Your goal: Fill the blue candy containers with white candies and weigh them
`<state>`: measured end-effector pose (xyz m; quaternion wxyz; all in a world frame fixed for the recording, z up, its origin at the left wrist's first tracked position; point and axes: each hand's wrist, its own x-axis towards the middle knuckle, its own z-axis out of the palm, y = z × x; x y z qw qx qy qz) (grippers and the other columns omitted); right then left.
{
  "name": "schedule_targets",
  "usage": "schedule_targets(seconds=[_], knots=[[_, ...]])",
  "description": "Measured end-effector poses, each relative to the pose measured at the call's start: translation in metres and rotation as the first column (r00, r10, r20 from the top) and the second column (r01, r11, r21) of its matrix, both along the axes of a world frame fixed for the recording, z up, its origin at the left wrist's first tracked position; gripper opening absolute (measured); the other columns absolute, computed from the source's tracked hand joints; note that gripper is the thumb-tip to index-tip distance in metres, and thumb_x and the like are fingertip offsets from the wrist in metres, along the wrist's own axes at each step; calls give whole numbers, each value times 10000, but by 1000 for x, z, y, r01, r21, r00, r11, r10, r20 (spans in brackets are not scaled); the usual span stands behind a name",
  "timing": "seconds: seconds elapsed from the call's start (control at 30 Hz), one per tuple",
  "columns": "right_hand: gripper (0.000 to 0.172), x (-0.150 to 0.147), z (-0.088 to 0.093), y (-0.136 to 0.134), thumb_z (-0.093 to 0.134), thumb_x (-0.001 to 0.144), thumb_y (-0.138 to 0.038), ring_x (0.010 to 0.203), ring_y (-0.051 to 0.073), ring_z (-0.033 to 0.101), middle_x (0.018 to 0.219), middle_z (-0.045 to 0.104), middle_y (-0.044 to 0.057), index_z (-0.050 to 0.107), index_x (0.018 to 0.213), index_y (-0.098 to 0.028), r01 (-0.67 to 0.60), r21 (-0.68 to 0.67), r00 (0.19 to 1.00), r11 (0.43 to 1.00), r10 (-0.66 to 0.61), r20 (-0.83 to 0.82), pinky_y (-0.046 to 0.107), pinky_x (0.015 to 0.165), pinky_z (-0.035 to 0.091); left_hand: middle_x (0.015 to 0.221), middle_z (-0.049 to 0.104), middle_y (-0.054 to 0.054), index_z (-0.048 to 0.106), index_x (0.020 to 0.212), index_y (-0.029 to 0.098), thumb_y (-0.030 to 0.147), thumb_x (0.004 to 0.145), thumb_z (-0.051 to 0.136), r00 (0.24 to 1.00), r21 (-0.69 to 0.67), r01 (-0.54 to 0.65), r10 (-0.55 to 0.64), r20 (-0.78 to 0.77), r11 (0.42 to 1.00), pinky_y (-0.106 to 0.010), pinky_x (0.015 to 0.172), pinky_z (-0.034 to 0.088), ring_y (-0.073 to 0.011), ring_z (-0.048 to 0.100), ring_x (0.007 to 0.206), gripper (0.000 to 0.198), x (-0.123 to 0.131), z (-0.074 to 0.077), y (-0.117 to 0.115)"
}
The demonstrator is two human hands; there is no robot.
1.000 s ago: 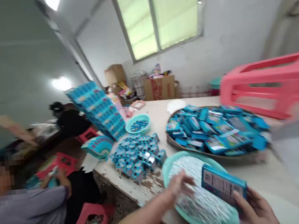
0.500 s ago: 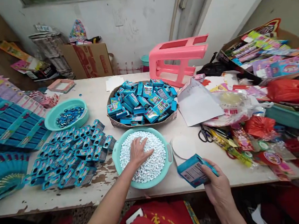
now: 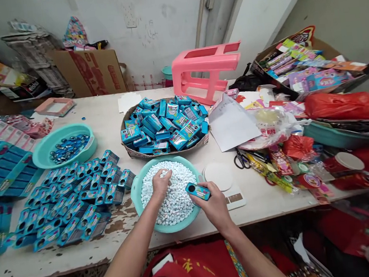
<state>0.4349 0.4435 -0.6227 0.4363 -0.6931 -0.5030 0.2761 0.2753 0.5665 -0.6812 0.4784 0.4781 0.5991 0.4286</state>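
Observation:
A mint-green basin (image 3: 136, 191) full of small white candies (image 3: 178, 204) stands in front of me. Over the candies, my left hand (image 3: 161, 184) is closed, its fingers curled in among them; the candies in its grip are mostly hidden. At the basin's right rim, my right hand (image 3: 213, 203) grips a small blue candy box (image 3: 198, 191), tilted, with a round dark hole in its upward face. Rows of similar blue boxes (image 3: 79, 196) stand to the left, holes facing up. Behind the basin, a cardboard tray (image 3: 134, 154) is heaped with more blue boxes (image 3: 173, 124).
Left, a green basin (image 3: 39, 159) holds shiny blue pieces (image 3: 69, 148). A white scale (image 3: 234, 199) sits right of the candies. A pink stool (image 3: 206, 71) lies on its side at the back. Scissors (image 3: 241, 159), paper (image 3: 232, 125) and packaged sweets (image 3: 281, 159) crowd the right.
My right hand has brought the blue box leftward to the basin's rim and turned its holed face up. My left hand's spread fingers have curled closed in the candies. The view has shifted right.

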Motion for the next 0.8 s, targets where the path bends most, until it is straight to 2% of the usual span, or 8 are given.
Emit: schedule_targets(seconds=[0.07, 0.13, 0.2, 0.3, 0.47, 0.63, 0.7, 0.8], knots=[[279, -9, 1, 7, 707, 713, -328, 916, 240, 579, 923, 635, 60, 611, 936, -189, -58, 38, 984, 998, 51, 172, 357, 804, 455, 647, 530, 26, 557, 809, 181, 477, 668, 673, 954, -163, -25, 73, 291, 986, -196, 404, 266, -85, 464, 442, 348, 3, 19, -7], [246, -19, 4, 15, 698, 713, -268, 905, 238, 577, 910, 640, 57, 608, 927, -185, -103, 21, 956, 994, 93, 279, 349, 797, 443, 678, 547, 23, 549, 855, 180, 460, 660, 687, 873, -198, -20, 114, 474, 980, -186, 398, 263, -82, 483, 449, 368, 7, 38, -16], [231, -28, 8, 22, 685, 712, -228, 904, 240, 577, 911, 646, 58, 609, 925, -183, -132, -7, 926, 991, 126, 355, 344, 792, 431, 681, 559, 14, 556, 859, 167, 425, 665, 687, 810, -172, -30, 125, 573, 985, -195, 431, 331, -94, 520, 486, 348, 12, 55, -24], [234, -38, 11, 32, 670, 717, -219, 917, 250, 571, 921, 649, 61, 612, 941, -188, -158, -14, 883, 987, 147, 446, 348, 791, 410, 662, 562, 10, 564, 813, 151, 377, 658, 692, 760, -117, -123, 170, 627, 985, -225, 522, 428, -112, 557, 545, 303, 19, 71, -30], [242, -42, 9, 42, 657, 712, -204, 928, 253, 561, 917, 649, 53, 623, 952, -192, -232, -54, 840, 971, 228, 493, 346, 774, 398, 636, 532, 32, 536, 735, 159, 340, 653, 711, 747, -40, -192, 172, 642, 981, -228, 556, 448, -91, 536, 523, 265, 26, 79, -26], [268, -36, 12, 50, 687, 710, -215, 956, 250, 562, 939, 650, 47, 631, 970, -192, -246, -40, 872, 968, 239, 427, 349, 802, 406, 629, 514, 46, 495, 696, 166, 365, 660, 717, 771, -24, -222, 191, 608, 975, -213, 477, 418, -84, 519, 460, 301, 28, 79, -15], [280, -32, 12, 53, 721, 701, -248, 953, 241, 569, 945, 652, 48, 635, 962, -190, -239, -24, 904, 971, 231, 359, 343, 812, 416, 640, 539, 44, 502, 740, 178, 396, 657, 712, 767, -54, -249, 231, 598, 967, -219, 443, 406, -104, 532, 447, 313, 30, 76, -9], [312, -27, 7, 58, 756, 692, -315, 947, 234, 576, 944, 656, 56, 638, 949, -182, -227, 6, 936, 974, 216, 279, 339, 817, 425, 632, 571, 40, 532, 882, 201, 423, 667, 699, 772, -88, -215, 225, 594, 973, -224, 435, 404, -122, 544, 442, 351, 32, 70, 0]])
